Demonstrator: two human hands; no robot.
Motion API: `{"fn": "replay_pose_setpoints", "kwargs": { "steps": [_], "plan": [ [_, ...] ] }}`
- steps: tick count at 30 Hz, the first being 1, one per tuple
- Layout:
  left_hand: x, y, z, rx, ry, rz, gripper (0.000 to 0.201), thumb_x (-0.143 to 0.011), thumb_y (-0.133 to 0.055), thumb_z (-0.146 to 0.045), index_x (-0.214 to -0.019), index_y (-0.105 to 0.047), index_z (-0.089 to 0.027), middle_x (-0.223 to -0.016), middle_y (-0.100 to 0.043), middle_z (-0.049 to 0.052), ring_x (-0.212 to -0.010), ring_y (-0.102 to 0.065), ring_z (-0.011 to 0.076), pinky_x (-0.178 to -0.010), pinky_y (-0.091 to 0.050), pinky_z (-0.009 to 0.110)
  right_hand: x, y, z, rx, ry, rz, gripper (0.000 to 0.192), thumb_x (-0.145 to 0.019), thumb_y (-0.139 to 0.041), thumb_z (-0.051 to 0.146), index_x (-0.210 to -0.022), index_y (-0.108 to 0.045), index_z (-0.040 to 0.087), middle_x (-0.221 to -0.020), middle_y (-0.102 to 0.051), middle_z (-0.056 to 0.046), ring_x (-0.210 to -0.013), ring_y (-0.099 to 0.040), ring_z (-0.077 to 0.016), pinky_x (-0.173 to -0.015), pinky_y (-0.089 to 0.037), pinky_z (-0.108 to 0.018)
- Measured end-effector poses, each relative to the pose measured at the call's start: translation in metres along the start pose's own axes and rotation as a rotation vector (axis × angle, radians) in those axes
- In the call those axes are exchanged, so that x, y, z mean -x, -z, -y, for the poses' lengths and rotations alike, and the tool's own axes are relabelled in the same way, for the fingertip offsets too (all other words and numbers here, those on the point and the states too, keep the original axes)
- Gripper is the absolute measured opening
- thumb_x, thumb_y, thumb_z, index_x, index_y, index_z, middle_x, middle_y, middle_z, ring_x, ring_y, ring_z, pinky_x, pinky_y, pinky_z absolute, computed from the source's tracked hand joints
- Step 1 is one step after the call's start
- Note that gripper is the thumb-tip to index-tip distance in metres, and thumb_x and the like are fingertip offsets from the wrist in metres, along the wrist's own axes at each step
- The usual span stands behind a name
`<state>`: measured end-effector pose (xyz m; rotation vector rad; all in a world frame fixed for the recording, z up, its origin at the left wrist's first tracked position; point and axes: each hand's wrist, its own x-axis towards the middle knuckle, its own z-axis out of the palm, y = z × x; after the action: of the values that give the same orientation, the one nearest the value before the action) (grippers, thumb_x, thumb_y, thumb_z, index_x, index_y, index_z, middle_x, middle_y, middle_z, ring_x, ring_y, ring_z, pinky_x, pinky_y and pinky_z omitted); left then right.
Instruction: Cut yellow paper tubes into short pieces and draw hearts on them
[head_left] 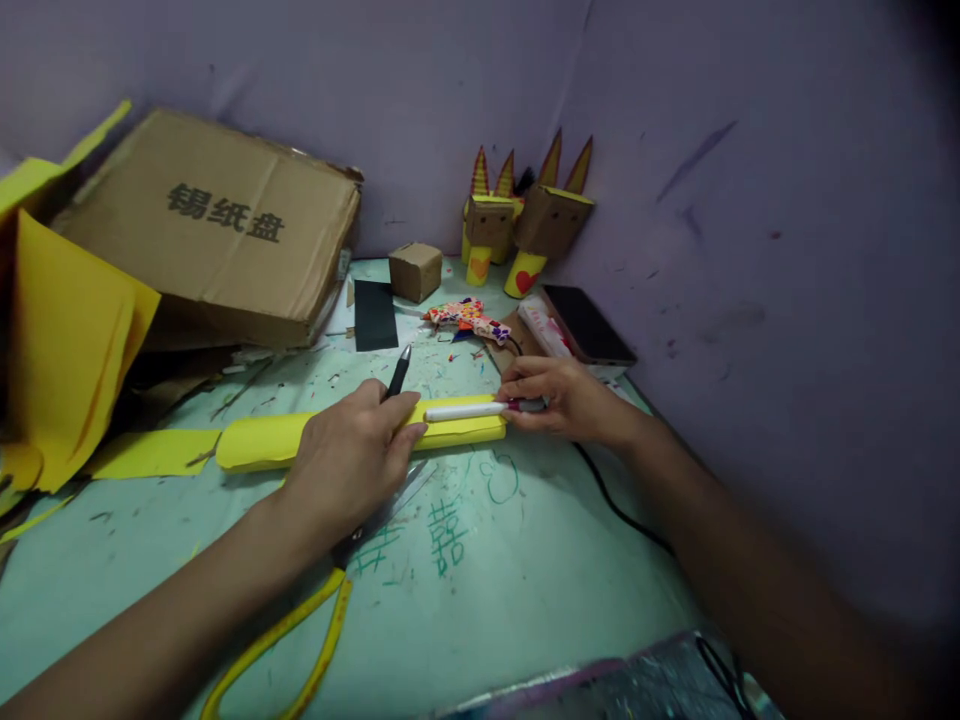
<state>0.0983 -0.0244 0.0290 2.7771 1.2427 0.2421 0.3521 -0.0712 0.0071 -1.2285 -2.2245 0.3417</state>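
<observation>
The rolled yellow paper tube (330,436) lies on the counter (525,560) under the left grip (352,455); the white glue stick (469,410) rests on its end, touching the right grip (562,398). Yellow-handled scissors (300,620) lie before the left grip, the brown cardboard box (217,225) behind it.

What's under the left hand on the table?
The left hand presses on a rolled yellow paper and holds a black pen. Yellow-handled scissors run beneath the wrist; their blades are mostly covered by the hand.

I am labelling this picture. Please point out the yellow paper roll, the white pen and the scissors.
yellow paper roll (259,442): head view, left part.
white pen (465,411): head view, barrel.
scissors (300,625): head view, yellow handle.
</observation>
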Motion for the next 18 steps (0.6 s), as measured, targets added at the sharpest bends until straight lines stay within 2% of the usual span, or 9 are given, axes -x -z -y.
{"fn": "replay_pose_setpoints", "kwargs": {
  "steps": [5, 11, 18],
  "plan": [
    [0.001, -0.0041, -0.0024, -0.091, 0.016, 0.0, 0.028, -0.088, -0.04, -0.035, -0.098, -0.065, -0.026, -0.079, -0.051, 0.002, -0.067, -0.053, 0.0169, -0.053, -0.031, 0.028, 0.0015, -0.0004, 0.0006, -0.008, -0.001, -0.016, 0.012, -0.082, -0.061, 0.02, -0.089, -0.07, 0.017, -0.084, -0.062, -0.005, -0.073, -0.059, -0.0152, -0.064, -0.047, -0.027],
    [0.0021, -0.0063, -0.0018, -0.086, 0.001, -0.045, 0.027, -0.087, -0.044, -0.034, -0.096, -0.067, -0.025, -0.079, -0.052, 0.002, -0.065, -0.053, 0.0178, -0.053, -0.03, 0.029, 0.0046, -0.0012, 0.003, 0.018, -0.011, -0.064, 0.012, -0.083, -0.06, 0.021, -0.087, -0.071, 0.017, -0.081, -0.061, -0.005, -0.071, -0.059, -0.0157, -0.062, -0.047, -0.027],
    [0.0013, -0.006, -0.0026, -0.082, 0.006, -0.032, 0.027, -0.086, -0.043, -0.033, -0.097, -0.067, -0.025, -0.079, -0.052, 0.003, -0.068, -0.054, 0.0182, -0.054, -0.031, 0.029, 0.0052, -0.0034, 0.0005, 0.041, -0.028, -0.04, 0.012, -0.082, -0.061, 0.021, -0.089, -0.071, 0.018, -0.085, -0.063, -0.005, -0.074, -0.06, -0.0167, -0.064, -0.047, -0.028]
  ]
}}
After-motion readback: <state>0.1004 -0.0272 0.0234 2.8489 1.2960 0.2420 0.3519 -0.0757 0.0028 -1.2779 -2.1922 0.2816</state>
